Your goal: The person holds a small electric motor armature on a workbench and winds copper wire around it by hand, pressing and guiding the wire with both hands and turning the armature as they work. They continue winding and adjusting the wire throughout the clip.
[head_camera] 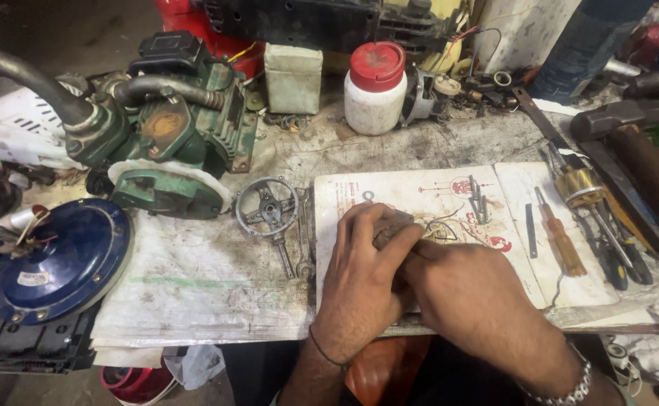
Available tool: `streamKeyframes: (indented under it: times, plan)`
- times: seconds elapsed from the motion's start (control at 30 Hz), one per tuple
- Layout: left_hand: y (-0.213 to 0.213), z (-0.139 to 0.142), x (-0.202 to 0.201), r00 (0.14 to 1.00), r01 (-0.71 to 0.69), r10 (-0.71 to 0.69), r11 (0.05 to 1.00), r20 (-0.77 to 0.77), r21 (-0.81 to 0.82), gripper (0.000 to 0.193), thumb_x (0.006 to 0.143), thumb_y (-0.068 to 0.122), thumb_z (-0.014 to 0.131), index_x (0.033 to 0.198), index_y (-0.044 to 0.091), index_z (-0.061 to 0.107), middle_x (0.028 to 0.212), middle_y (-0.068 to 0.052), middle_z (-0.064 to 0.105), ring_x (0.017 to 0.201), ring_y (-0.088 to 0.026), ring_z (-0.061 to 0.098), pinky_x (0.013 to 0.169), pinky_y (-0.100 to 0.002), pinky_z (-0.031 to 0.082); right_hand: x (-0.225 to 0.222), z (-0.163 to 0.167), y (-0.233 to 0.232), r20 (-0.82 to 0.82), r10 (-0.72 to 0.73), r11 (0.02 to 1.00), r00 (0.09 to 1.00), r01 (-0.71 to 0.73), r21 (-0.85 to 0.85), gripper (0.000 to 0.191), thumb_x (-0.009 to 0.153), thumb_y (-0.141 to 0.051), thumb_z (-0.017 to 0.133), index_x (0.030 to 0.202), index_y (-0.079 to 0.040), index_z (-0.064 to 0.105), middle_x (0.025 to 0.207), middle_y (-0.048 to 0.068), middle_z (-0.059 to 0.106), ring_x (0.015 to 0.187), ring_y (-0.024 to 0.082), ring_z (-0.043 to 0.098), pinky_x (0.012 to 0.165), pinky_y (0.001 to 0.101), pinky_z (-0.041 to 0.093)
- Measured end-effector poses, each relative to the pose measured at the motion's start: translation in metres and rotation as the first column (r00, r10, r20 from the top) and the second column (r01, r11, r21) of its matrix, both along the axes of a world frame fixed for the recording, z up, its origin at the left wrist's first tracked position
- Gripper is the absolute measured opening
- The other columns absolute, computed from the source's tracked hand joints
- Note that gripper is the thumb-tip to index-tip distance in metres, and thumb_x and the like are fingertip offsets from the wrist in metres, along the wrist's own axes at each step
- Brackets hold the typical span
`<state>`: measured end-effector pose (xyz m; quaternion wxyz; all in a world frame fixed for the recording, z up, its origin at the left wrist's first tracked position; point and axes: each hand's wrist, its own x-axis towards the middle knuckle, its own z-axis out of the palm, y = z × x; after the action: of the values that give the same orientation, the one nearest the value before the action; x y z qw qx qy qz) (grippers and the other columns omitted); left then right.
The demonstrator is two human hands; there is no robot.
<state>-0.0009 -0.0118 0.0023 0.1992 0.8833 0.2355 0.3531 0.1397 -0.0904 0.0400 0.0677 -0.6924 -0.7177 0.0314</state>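
Workbench paper (pixel 435 197) bears both hands (pixel 412 282) clasping a small part (pixel 394 224).

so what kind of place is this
Most likely a small repair workshop for motors or pumps. A green pump body sits on the grimy bench, a screwdriver and hammer lie to the right, and both hands work a small part.

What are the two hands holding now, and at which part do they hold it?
Both the left hand and the right hand close around a small dark part over the paper; the exact place of the hold is hidden.
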Motion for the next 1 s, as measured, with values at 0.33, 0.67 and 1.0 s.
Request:
streamKeyframes:
  times: [0.33, 0.67, 1.0]
  plan:
    - [0.0004, -0.0004, -0.0001, 0.999, 0.028, -0.028, 0.999, 0.015, 0.018, 0.065, 0.064, 0.006, 0.083, 0.126, 0.011, 0.066, 0.135, -0.021, 0.045, 0.137, -0.046, 0.042, 0.116, -0.054, 0.040, -0.0006, 0.0031, -0.0014, -0.005, -0.003, 1.000, 1.000, 0.003, 0.028, 0.019, 0.070, -0.012, 0.071, 0.088, -0.008, 0.071, 0.089, 0.011, 0.072, 0.066, 0.034, 0.072, 0.053, 0.0455, 0.058]
    - [-0.0006, 0.0001, 0.0000, 1.000, 0.020, -0.020, 1.000, 0.020, 0.013, 0.065, 0.063, 0.005, 0.084, 0.126, 0.011, 0.068, 0.137, -0.022, 0.045, 0.138, -0.045, 0.042, 0.115, -0.054, 0.041, -0.0035, 0.0079, -0.0027, -0.039, 0.042, 0.998, 0.998, -0.041, 0.046, 0.020, 0.067, -0.011, 0.070, 0.087, -0.009, 0.071, 0.088, 0.010, 0.072, 0.068, 0.034, 0.071, 0.052, 0.0451, 0.058]
    - [-0.0015, 0.0013, 0.0007, 1.000, 0.026, -0.027, 0.999, 0.013, 0.022, 0.066, 0.062, 0.006, 0.085, 0.125, 0.011, 0.068, 0.137, -0.022, 0.045, 0.138, -0.046, 0.042, 0.116, -0.055, 0.040, -0.0040, 0.0078, -0.0018, 0.014, 0.017, 0.999, 1.000, -0.016, -0.035, 0.017, 0.071, -0.015, 0.071, 0.087, -0.010, 0.072, 0.089, 0.010, 0.071, 0.070, 0.033, 0.072, 0.056, 0.0446, 0.058]
